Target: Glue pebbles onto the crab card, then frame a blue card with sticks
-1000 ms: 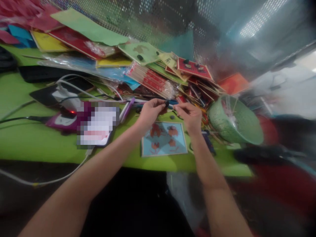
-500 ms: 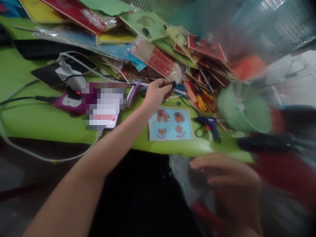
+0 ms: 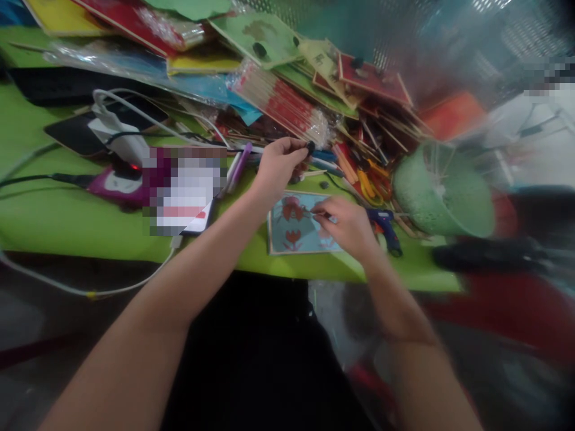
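My left hand (image 3: 281, 164) pinches a small black stone (image 3: 310, 148) between thumb and fingertips, held above the back edge of a light blue picture board (image 3: 278, 246). The board has a pale frame and shows orange flower and bug shapes, with a reddish stone on one bug. Over the board's right half is my right hand (image 3: 344, 224), its thumb and fingers drawn together close to the surface. What they hold, if anything, is too small to make out. This hand covers the board's right-hand figures. A blue glue gun (image 3: 387, 230) lies just right of it.
Behind are a bundle of wooden sticks (image 3: 278, 99), orange-handled scissors (image 3: 371, 185) and stacked coloured boards (image 3: 265, 36). A green basket (image 3: 449, 203) stands right. To the left lie a phone (image 3: 197, 222), its white cable (image 3: 135, 287), a purple power strip (image 3: 105, 188) and a purple pen (image 3: 242, 161).
My right hand has come up from below the table edge onto the picture board, fingers now pinched. My left hand still holds the black stone; the view has shifted slightly.
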`<state>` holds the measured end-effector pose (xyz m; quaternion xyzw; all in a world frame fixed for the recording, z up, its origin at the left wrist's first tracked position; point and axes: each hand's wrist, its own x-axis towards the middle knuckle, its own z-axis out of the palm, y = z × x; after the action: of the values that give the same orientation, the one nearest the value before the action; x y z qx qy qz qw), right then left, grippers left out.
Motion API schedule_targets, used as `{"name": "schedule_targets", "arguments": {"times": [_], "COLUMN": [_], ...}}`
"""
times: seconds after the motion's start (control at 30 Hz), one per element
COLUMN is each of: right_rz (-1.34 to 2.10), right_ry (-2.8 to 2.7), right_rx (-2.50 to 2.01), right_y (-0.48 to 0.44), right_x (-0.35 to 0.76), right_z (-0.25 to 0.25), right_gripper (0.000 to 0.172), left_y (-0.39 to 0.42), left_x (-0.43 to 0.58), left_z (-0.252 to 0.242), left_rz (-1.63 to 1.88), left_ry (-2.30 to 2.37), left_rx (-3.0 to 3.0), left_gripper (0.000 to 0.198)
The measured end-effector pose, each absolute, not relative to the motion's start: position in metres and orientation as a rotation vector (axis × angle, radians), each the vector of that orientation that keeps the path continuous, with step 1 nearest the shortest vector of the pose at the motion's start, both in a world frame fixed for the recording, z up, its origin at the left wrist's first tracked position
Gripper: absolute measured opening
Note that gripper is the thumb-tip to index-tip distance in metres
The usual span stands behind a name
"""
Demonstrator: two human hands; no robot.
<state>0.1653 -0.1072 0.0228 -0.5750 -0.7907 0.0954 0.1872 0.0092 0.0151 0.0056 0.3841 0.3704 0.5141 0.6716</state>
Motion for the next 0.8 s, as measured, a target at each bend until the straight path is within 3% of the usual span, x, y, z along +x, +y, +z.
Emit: {"name": "schedule_targets", "arguments": {"times": [0.27, 0.43, 0.57, 0.67, 0.73, 0.8], "right_rz": [-0.011, 0.020, 0.352, 0.810, 1.304, 1.463], "right_ry": [-2.384, -2.319, -2.115, -2.154, -2.385, -2.401], "right_rx": [-1.697, -1.732, -1.669, -1.490, -1.164, -1.021], "right_y": [-0.088, -0.090, -0.116, -0.148, -0.169, -0.184], "right_x": [0.160, 0.157, 0.165, 0.178, 0.186, 0.193], "right_z": [-0.003, 0.000, 0.027, 0.060, 0.079, 0.091], "right_gripper": [0.015, 0.013, 0.009, 0.013, 0.019, 0.012], "left_y": [0.014, 0.014, 0.014, 0.014, 0.015, 0.016], "left_x": [0.010, 0.010, 0.009, 0.008, 0.008, 0.008], "left_z": [0.007, 0.007, 0.009, 0.010, 0.009, 0.008], "left_rz": [1.152, 1.148, 1.152, 1.146, 1.145, 1.143], "left_ry": [0.805, 0.806, 0.817, 0.812, 0.805, 0.806], "left_rx": [0.873, 0.856, 0.851, 0.851, 0.858, 0.860], "left_gripper": [0.008, 0.009, 0.008, 0.008, 0.007, 0.007]}}
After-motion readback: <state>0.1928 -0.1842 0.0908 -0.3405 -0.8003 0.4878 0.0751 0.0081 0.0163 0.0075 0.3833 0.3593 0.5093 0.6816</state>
